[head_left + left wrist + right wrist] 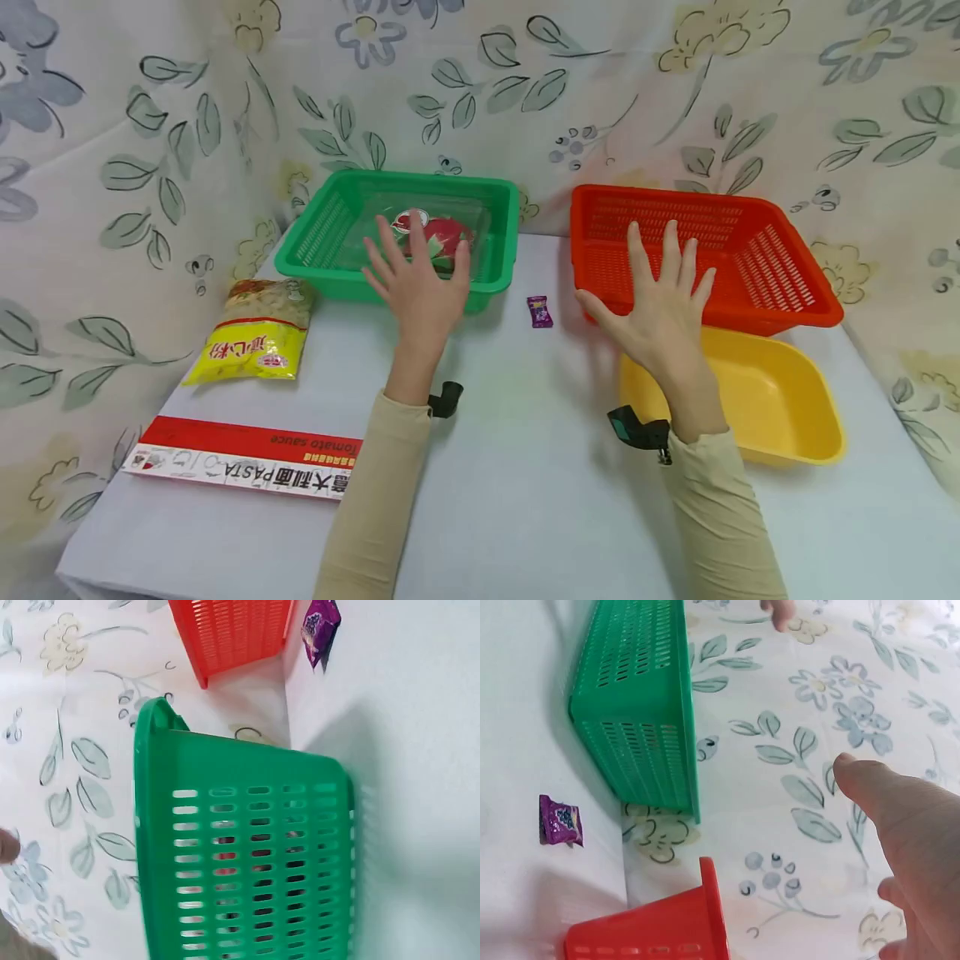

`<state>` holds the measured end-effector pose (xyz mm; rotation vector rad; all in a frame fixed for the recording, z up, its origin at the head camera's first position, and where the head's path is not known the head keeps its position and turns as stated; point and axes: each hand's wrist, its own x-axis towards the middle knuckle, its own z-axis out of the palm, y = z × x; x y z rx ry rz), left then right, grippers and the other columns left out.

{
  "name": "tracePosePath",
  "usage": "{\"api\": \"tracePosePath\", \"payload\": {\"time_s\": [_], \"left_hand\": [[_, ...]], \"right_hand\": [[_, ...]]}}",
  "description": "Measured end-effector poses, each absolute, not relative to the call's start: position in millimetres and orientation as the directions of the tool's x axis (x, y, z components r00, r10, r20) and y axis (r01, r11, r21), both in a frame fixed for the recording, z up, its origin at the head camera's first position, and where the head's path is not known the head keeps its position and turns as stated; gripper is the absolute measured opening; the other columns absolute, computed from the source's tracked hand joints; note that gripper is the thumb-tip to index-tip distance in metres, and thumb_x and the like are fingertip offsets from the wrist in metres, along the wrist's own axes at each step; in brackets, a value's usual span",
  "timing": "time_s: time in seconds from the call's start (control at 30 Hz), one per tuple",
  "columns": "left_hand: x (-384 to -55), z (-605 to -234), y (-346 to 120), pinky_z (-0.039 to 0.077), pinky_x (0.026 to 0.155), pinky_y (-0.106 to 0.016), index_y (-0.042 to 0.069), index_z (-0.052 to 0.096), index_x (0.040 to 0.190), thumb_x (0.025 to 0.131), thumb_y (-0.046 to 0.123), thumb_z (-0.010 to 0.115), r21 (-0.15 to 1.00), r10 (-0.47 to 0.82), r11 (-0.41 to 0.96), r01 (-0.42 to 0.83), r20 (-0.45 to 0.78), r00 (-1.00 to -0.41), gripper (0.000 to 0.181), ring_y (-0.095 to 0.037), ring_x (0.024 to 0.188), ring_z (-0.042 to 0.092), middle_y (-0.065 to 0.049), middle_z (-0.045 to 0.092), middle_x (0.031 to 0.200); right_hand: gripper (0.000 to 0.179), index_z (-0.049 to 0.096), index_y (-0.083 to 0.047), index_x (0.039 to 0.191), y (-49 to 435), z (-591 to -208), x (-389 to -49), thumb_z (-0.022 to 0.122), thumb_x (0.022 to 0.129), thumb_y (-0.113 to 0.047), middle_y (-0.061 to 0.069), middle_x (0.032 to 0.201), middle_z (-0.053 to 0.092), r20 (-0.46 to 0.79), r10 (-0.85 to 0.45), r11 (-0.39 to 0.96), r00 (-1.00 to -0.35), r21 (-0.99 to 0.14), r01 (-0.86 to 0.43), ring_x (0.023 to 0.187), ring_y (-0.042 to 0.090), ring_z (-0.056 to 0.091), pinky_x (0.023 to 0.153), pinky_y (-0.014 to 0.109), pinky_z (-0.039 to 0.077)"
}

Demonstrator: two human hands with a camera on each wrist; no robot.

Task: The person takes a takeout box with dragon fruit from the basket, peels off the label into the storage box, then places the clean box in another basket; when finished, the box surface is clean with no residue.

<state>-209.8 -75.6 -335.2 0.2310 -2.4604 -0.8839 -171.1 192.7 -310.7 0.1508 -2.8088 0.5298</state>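
Note:
My left hand (427,292) is raised with spread fingers in front of the green basket (330,282), overlapping it in the head view. Inside that basket lies a clear plastic pack (446,237) with something red and green in it. My right hand (663,321) is also held up, fingers spread, before the red basket (780,250); its wrist overlaps the yellow basin (772,408). Neither hand holds anything. Between the baskets a small purple candy packet (539,312) lies on the white table. In the right wrist view the thumb (877,791) stretches out over the flowered cloth.
At the left lies a yellow and clear bag of food (258,333) with Chinese lettering. Nearer, a long red and white pasta box (247,458) is partly covered by the left sleeve. A flowered cloth (480,100) hangs behind and beside the white table (525,500).

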Motion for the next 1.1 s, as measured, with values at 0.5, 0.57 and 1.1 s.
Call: {"api": "tracePosePath", "payload": {"time_s": [0.5,0.57,1.1], "left_hand": [[-225,-352,-93,0.001,0.117,-0.055,0.013,-0.011,0.157,0.090,0.031,0.067,0.994,-0.775,0.099,-0.051,0.045,-0.630,0.104,-0.029,0.148,-0.018,-0.016,-0.023,0.160],[-225,-352,-96,0.001,0.118,-0.054,0.014,-0.014,0.157,0.091,0.026,0.065,0.998,-0.782,0.045,-0.036,0.013,-0.624,0.103,-0.028,0.147,-0.019,-0.013,-0.025,0.160],[-231,-364,-101,0.041,0.104,-0.032,0.024,-0.004,0.156,0.089,0.012,0.072,0.986,-0.775,-0.109,0.129,-0.003,-0.632,0.102,-0.019,0.147,-0.004,-0.012,-0.020,0.158]], "right_hand": [[0.099,0.003,-0.026,0.160,188,-311,-170,0.055,0.086,-0.067,0.014,0.163,-0.016,0.274,-0.063,0.926,-0.960,-0.344,-0.159,0.147,0.044,-0.014,0.106,0.070,-0.014],[0.099,0.003,-0.025,0.160,187,-311,-170,0.054,0.087,-0.067,0.014,0.163,-0.017,0.267,-0.062,0.926,-0.962,-0.343,-0.155,0.146,0.044,-0.015,0.106,0.070,-0.015],[0.091,0.007,-0.023,0.160,182,-302,-165,0.050,0.091,-0.063,0.016,0.163,-0.014,0.302,-0.063,0.932,-0.951,-0.323,-0.164,0.147,0.044,-0.012,0.108,0.068,-0.012]]}}
